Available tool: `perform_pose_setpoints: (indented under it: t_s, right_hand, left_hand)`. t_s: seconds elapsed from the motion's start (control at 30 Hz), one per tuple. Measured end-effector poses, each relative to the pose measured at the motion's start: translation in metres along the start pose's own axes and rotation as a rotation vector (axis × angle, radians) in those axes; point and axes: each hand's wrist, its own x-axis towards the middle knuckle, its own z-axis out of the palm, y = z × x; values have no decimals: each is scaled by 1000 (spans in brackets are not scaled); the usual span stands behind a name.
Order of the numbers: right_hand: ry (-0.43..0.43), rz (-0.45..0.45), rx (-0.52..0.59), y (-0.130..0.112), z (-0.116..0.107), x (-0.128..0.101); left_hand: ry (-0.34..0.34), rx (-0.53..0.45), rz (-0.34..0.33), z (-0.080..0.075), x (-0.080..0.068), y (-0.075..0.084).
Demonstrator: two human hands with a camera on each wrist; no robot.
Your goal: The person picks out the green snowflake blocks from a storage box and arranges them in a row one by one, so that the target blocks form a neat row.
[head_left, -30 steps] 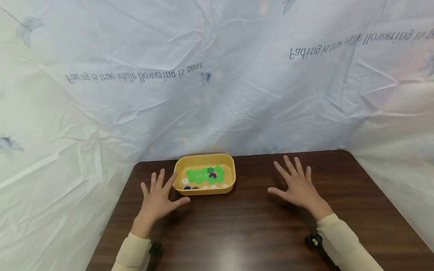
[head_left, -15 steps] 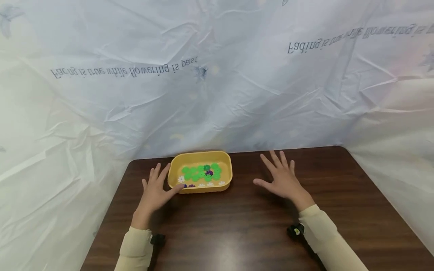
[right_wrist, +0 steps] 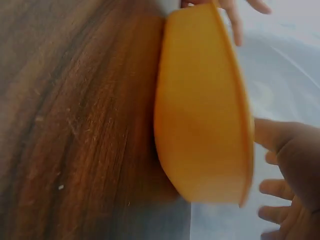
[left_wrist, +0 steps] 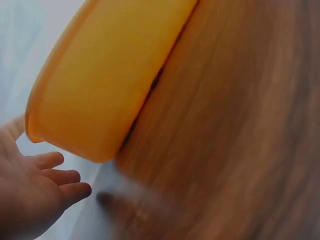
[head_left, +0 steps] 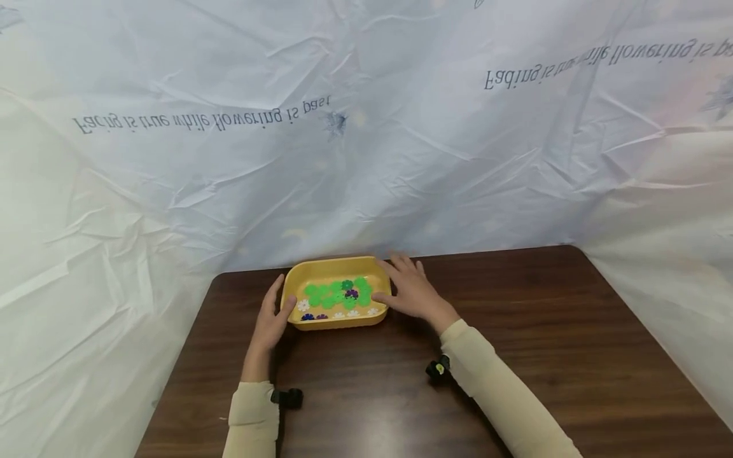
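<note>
A yellow plastic tray [head_left: 335, 323] stands near the back edge of the brown table [head_left: 366, 375]. Flower-shaped plastic pieces [head_left: 335, 294] lie inside it, mostly green, with several white and a few purple and blue ones. At the tray's left end is my left hand [head_left: 272, 321], its thumb over the rim and its fingers outside. The left wrist view shows a gap between those fingertips and the end wall. My right hand [head_left: 413, 289] is at the right end, thumb over the rim, slightly blurred. In the right wrist view its lower fingers stand apart from the wall.
A pale crinkled sheet [head_left: 366, 159] with printed lettering hangs behind the table and along both sides. Black wrist cameras are strapped at the left sleeve [head_left: 252, 413] and the right sleeve [head_left: 498, 381]. Wood tabletop extends in front and to the right.
My right hand has moved left from the tabletop to the tray's right end. My left hand has narrowed its spread and come up against the left end. The tray shows little movement.
</note>
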Motion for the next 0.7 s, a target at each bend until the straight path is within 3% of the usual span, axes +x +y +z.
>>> perform_pose_setpoints:
  t_s: [0.17, 0.27, 0.43, 0.7]
  right_hand:
    - [-121, -112, -105, -12, 16, 30]
    - [-205, -128, -149, -17, 23, 43]
    - [-319, -140, -155, -26, 29, 56]
    - [-371, -172, -240, -29, 39, 62]
  left_hand:
    - [-40, -137, -30, 2, -1, 3]
    - [-58, -118, -19, 3, -1, 0]
    - [-19, -73, -14, 9, 5, -27]
    - [14, -60, -63, 12, 3, -29]
